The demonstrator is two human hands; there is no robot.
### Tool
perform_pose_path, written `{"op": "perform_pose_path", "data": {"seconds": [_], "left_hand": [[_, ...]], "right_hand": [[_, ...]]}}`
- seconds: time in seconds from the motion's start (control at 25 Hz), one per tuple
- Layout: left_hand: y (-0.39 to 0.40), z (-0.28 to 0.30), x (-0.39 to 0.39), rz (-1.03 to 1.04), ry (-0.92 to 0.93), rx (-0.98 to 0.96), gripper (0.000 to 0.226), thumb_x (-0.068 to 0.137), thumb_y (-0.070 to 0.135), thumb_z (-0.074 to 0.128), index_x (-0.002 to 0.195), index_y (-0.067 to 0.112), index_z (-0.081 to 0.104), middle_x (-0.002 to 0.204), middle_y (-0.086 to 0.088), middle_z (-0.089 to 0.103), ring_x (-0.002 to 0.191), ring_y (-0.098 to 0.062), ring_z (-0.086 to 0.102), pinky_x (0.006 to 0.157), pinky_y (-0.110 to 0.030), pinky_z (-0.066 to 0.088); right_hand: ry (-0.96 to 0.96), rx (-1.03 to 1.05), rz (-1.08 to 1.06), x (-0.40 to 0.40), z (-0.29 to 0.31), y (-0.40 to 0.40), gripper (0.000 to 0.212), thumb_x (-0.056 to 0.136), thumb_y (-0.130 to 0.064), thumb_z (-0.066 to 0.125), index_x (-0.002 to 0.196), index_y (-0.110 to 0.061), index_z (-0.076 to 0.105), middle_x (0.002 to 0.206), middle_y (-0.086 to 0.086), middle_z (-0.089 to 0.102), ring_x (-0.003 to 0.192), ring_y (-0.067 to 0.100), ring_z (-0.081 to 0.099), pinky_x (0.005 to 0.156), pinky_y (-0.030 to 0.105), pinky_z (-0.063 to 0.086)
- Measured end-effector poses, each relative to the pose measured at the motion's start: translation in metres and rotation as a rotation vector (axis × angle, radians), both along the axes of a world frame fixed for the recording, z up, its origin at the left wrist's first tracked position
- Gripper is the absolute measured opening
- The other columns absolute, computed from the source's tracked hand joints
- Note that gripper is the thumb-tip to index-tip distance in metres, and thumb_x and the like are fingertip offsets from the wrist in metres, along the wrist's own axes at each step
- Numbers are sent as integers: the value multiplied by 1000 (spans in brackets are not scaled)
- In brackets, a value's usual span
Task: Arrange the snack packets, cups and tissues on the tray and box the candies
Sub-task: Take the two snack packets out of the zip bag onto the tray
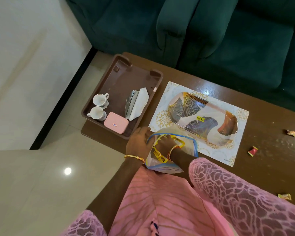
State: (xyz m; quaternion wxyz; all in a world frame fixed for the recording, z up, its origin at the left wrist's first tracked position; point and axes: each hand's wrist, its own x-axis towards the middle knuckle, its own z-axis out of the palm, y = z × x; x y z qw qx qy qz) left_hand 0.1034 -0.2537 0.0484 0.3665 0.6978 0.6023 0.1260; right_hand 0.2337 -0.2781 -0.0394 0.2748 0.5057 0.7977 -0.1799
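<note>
Clear blue-edged zip bag (189, 147) at table edge: left hand (139, 142) grips its rim, right hand (165, 143) inside clutches yellow snack packets (177, 142). Brown plastic tray (119, 79) holds two white cups (99, 106), pink box (116, 122), tissues (140, 103).

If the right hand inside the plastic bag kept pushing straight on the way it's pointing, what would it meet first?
Probably the yellow snack packets inside the clear blue-edged zip bag, which the right hand already touches. Beyond the bag's mouth lies the left hand, then the brown plastic tray. Depth is unclear.
</note>
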Motion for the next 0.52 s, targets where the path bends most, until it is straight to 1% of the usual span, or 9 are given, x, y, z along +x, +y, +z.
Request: {"op": "perform_pose_path", "data": {"seconds": [0.12,0.2,0.24,0.32,0.4,0.48,0.52], "left_hand": [[-1,-1,-1,50,-5,-32,25,86,24,59,105,8,62,102,-15,64,96,-30,59,80,-40,50],[5,0,0,77,-44,-63,20,87,23,59,100,8,65,98,-15,67,92,-29,60,78,-38,50],[9,1,1,96,-80,-83,19,87,23,61,96,7,66,95,-15,69,87,-27,61,76,-36,50],[18,3,5,154,-161,-134,19,84,22,65,93,6,68,90,-14,70,80,-21,60,71,-28,48],[27,6,9,182,-228,-165,20,80,18,70,96,5,67,90,-12,67,80,-16,57,68,-18,43],[34,7,15,129,-266,-161,23,79,9,69,101,4,64,93,-15,65,81,-17,55,68,-17,42],[36,8,19,98,-275,-157,25,80,6,68,103,4,62,94,-15,64,81,-18,55,67,-16,43]], "right_hand": [[162,-20,-209,-3,38,3,25,94,-14,43,106,-9,63,111,15,66,108,34,59,89,42,45],[296,17,-395,3,70,-2,26,88,-6,45,106,-11,63,109,14,67,105,33,61,81,39,49],[372,56,-500,9,87,-9,25,86,-5,48,105,-11,64,106,14,69,102,32,62,79,38,50],[578,171,-750,27,122,-27,20,83,-5,56,99,-9,68,95,15,73,90,31,65,76,34,50],[778,280,-1020,48,153,-42,13,82,-2,64,91,-6,72,82,16,74,76,28,65,69,31,49],[994,293,-1232,66,174,-48,8,81,2,66,87,2,71,76,19,72,70,26,64,69,37,52],[1132,266,-1320,75,179,-48,7,82,4,64,86,5,69,74,16,73,69,19,66,69,36,55]]}}
